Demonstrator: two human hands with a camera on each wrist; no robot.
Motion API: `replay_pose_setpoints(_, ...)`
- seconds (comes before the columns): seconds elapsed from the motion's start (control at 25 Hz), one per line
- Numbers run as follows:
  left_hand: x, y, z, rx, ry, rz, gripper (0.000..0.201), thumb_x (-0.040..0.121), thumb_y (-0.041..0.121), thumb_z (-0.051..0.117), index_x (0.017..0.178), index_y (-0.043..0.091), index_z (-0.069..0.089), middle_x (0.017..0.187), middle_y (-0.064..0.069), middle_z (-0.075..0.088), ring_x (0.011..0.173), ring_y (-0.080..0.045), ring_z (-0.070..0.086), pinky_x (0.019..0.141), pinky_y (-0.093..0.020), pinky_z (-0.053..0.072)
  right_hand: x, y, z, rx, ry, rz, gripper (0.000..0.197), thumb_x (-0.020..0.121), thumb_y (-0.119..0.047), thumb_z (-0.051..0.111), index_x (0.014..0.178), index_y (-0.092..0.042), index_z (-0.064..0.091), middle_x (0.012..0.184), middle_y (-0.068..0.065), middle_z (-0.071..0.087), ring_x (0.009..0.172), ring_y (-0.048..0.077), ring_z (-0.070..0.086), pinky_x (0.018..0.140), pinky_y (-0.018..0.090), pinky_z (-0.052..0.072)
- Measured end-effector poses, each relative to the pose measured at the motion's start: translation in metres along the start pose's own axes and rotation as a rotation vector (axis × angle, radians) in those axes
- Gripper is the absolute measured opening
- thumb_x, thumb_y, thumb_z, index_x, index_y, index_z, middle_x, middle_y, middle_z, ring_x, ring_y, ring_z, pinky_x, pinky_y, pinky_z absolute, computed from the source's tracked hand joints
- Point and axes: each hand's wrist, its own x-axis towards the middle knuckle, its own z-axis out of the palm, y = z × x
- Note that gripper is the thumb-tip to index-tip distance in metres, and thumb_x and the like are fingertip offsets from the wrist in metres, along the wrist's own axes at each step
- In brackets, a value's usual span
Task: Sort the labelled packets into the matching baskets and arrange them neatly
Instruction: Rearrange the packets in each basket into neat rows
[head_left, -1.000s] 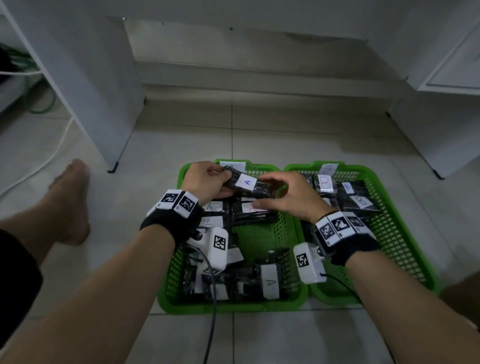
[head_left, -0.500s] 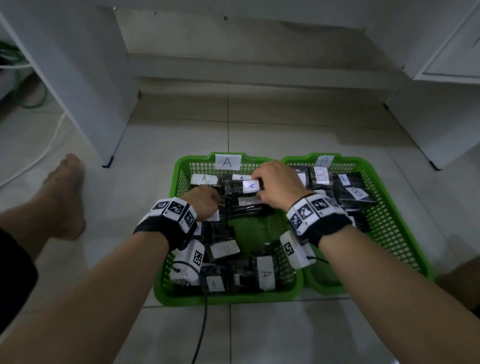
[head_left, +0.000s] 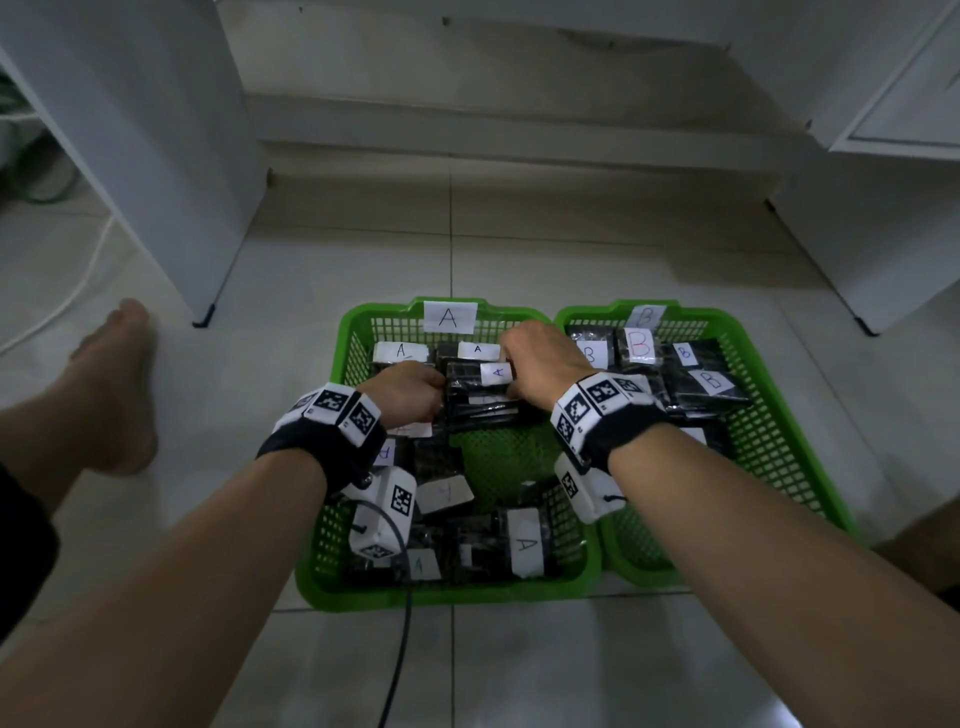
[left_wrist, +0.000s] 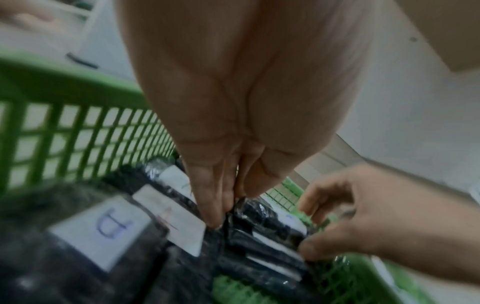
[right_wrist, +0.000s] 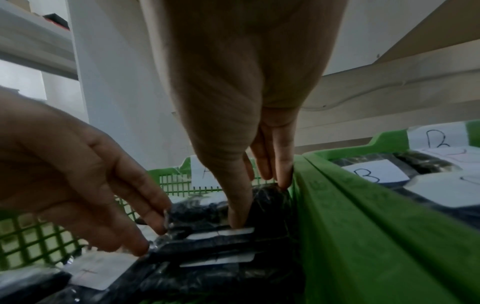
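From the head view we look forward and down, from well above, on the floor (head_left: 519, 249) with two green baskets side by side: the left basket (head_left: 447, 595) and the right basket (head_left: 748, 395). The left wrist view sits very near under the left hand (left_wrist: 233, 115) and faces along its fingers into the left basket (left_wrist: 64, 131). The right wrist view looks the same way along the right hand (right_wrist: 233, 86), low beside the right basket (right_wrist: 363, 216). All three views share the packet stack (head_left: 480, 395) in the left basket; each wrist view also catches the other hand.
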Motion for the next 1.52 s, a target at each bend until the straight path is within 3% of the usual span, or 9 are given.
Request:
replay_pose_setpoints(0.16,-0.025,0.012,-0.004,0.265,0.145,0.073,0.025,0.091,0.012,0.054,0.108,0.018,0.072,0.103,-0.001,0.067,0.096,-0.020,0.065,0.086,-0.030,0.054,-0.021,-0.017,-0.004,0.122,0.040,-0.032,0.018,0.079,-0.004,0.079,0.089,-0.010,0.066,0.094,0.000,0.059,0.087,0.018,0.059,0.071,0.025,0.043)
replay_pose_setpoints(0.4,-0.053,0.012,-0.002,0.616,-0.095,0.079,0.016,0.079,0.015,0.070,0.093,0.009,0.077,0.095,-0.011,0.074,0.091,-0.030,0.069,0.082,-0.044,0.058,-0.057,-0.059,0.010,0.190,-0.485,-0.134,0.033,0.072,-0.022,0.085,0.103,-0.014,0.077,0.099,0.002,0.075,0.091,0.020,0.069,0.082,0.035,0.060)
replay_pose_setpoints(0.68,-0.065,0.008,0.019,0.597,-0.187,0.072,0.025,0.083,0.025,0.073,0.107,0.022,0.073,0.099,0.005,0.068,0.092,-0.015,0.062,0.082,-0.028,0.052,-0.069,-0.056,0.025,0.202,-0.496,-0.134,0.049,0.077,-0.032,0.087,0.116,-0.010,0.068,0.109,0.004,0.071,0.098,0.024,0.066,0.079,0.033,0.054)
replay_pose_setpoints(0.88,-0.065,0.011,0.004,0.192,-0.229,-0.012,0.025,0.091,0.021,0.059,0.108,0.007,0.071,0.098,-0.012,0.075,0.095,-0.034,0.071,0.078,-0.039,0.056,-0.065,-0.047,0.002,0.409,-0.224,-0.092,0.043,0.064,-0.013,0.094,0.102,-0.018,0.074,0.100,-0.006,0.068,0.090,0.013,0.062,0.068,0.025,0.048)
replay_pose_setpoints(1.0,-0.066,0.004,-0.010,-0.161,-0.126,0.015,0.031,0.088,0.025,0.069,0.115,0.011,0.068,0.103,-0.010,0.075,0.100,-0.036,0.069,0.087,-0.045,0.056,-0.059,-0.044,-0.004,0.544,0.045,-0.078,0.046,0.061,-0.009,0.094,0.101,-0.019,0.074,0.102,-0.006,0.070,0.092,0.012,0.065,0.074,0.023,0.049)
replay_pose_setpoints(1.12,-0.065,0.007,-0.015,-0.590,0.020,0.010,0.040,0.090,0.003,0.067,0.127,0.010,0.054,0.110,-0.019,0.070,0.095,-0.035,0.068,0.079,-0.043,0.061,-0.054,-0.044,-0.004,0.610,0.230,0.005,0.052,0.066,-0.005,0.087,0.114,-0.015,0.070,0.108,-0.002,0.069,0.093,0.013,0.065,0.077,0.022,0.050)
replay_pose_setpoints(1.28,-0.053,0.008,-0.017,-0.646,0.255,-0.004,0.049,0.087,0.002,0.069,0.132,0.011,0.050,0.109,-0.025,0.068,0.087,-0.037,0.073,0.077,-0.052,0.060,-0.047,-0.056,-0.010,0.767,0.310,0.027,0.043,0.071,-0.023,0.085,0.111,-0.012,0.072,0.098,-0.003,0.072,0.076,0.010,0.069,0.069,0.025,0.058)
replay_pose_setpoints(1.44,-0.054,0.012,-0.021,-0.750,0.176,-0.074,0.036,0.094,0.000,0.057,0.128,0.007,0.050,0.105,-0.026,0.067,0.080,-0.039,0.072,0.069,-0.045,0.062,-0.037,-0.065,-0.012,0.638,0.308,-0.028,0.035,0.066,-0.041,0.091,0.081,-0.013,0.077,0.077,-0.003,0.073,0.068,0.012,0.066,0.063,0.032,0.056)
replay_pose_setpoints(1.52,-0.053,0.008,-0.024,-0.443,0.218,-0.038,0.035,0.090,0.000,0.056,0.123,0.011,0.054,0.103,-0.020,0.071,0.079,-0.034,0.073,0.072,-0.041,0.062,-0.033,-0.064,-0.010,0.595,0.296,-0.015,0.033,0.067,-0.040,0.090,0.083,-0.014,0.078,0.079,-0.003,0.074,0.069,0.011,0.066,0.066,0.033,0.057)
